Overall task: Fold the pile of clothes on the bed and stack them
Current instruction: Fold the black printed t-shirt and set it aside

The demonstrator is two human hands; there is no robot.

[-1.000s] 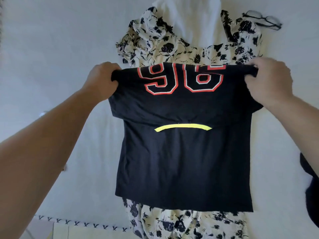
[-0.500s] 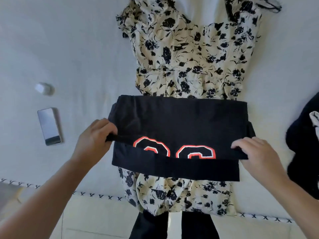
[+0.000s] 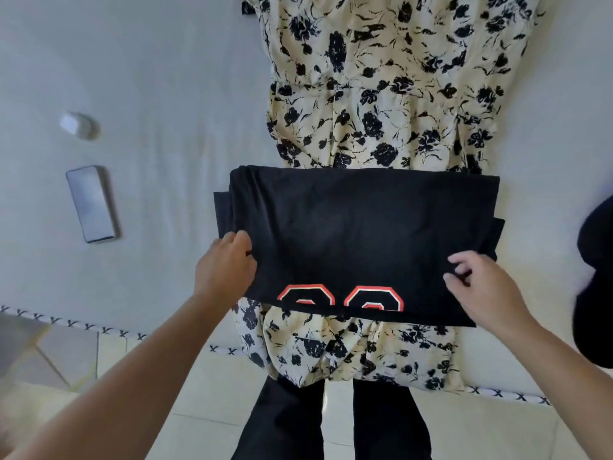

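Note:
A black T-shirt (image 3: 361,234) with red-and-white numbers lies folded in half across a cream dress with black flowers (image 3: 381,94), which is spread out on the white bed (image 3: 159,94). My left hand (image 3: 225,267) holds the shirt's left edge, with the fingertips curled against the fabric. My right hand (image 3: 481,290) hovers over the shirt's lower right part with its fingers loose and slightly blurred, gripping nothing. The numbers show along the shirt's near edge.
A phone (image 3: 90,204) and a small white object (image 3: 79,125) lie on the sheet to the left. A dark garment (image 3: 593,280) sits at the right edge. The bed's stitched edge (image 3: 83,325) borders a tiled floor, where my black-trousered legs (image 3: 285,423) stand.
The shirt's top half was brought down toward me and laid flat over its lower half. My right hand let go of the fabric. The view tilted down and closer.

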